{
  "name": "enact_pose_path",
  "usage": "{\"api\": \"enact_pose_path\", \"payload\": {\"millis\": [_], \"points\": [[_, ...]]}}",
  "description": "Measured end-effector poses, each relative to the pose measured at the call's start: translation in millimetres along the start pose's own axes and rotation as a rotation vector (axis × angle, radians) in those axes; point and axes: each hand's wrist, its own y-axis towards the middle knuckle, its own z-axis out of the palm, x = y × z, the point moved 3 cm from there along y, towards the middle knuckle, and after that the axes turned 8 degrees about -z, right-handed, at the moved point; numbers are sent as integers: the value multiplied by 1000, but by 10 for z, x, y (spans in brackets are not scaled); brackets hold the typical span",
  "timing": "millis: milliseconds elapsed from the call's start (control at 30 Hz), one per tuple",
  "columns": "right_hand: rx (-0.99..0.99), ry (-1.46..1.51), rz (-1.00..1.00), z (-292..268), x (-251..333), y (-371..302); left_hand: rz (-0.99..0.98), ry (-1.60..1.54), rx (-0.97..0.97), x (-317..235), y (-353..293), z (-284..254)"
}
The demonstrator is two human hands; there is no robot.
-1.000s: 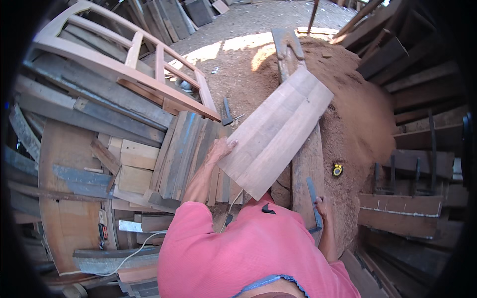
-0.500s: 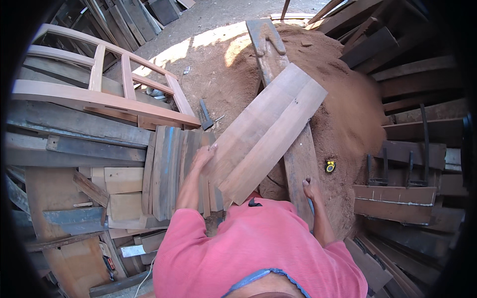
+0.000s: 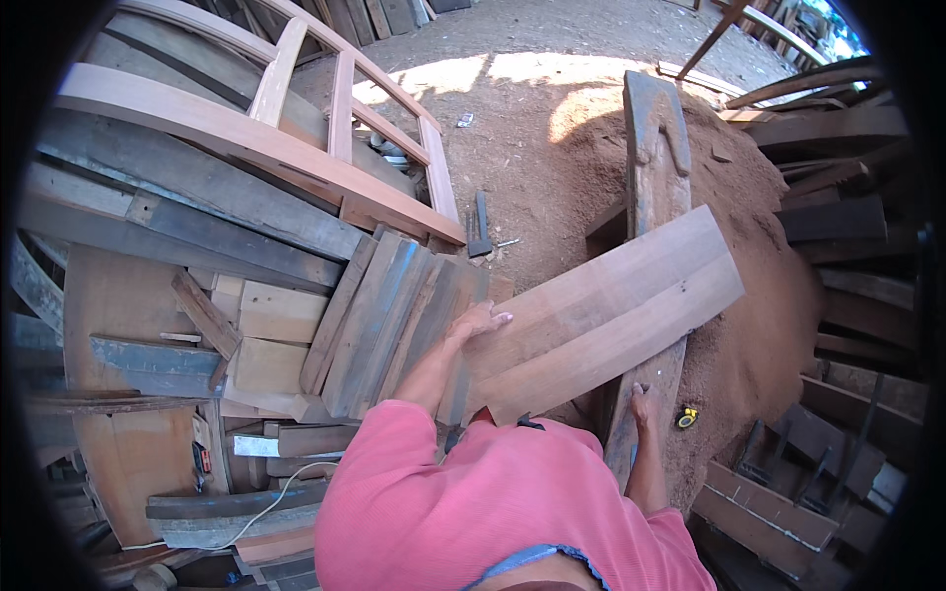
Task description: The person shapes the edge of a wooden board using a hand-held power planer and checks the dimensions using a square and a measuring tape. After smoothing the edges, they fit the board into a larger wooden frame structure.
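A pale wooden panel (image 3: 611, 305), showing several lengthwise strips, lies slantwise across a long worn plank (image 3: 658, 379). At its left edge my left hand (image 3: 481, 320) is closed on the panel, with the thumb on the upper face. The panel's near end meets the front of my pink shirt. Below the panel's right side, my right hand (image 3: 645, 406) is curled shut over the plank. Whatever it may hold is hidden. Just right of this hand, a yellow and black tape measure (image 3: 687, 419) lies on the sawdust.
A hammer-like tool (image 3: 480, 231) lies on the ground beyond the panel. To the left are a pinkish wooden frame (image 3: 286, 158) and stacked boards (image 3: 370, 330). Sawdust (image 3: 759, 325) is heaped right of the plank. More timber (image 3: 769, 517) and dark clamps crowd the right.
The whole view has swung, so the panel, plank and surroundings appear turned clockwise and mostly farther right. Both hands keep nearly the same places relative to the panel and plank.
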Motion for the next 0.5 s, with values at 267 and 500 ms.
{"api": "enact_pose_path", "payload": {"millis": [267, 500], "points": [[337, 885, 422, 516, 48, 155, 63, 2, 34, 46, 332, -51], [130, 1510, 429, 840, 503, 292, 146, -56, -173, -243, -399, -453]]}}
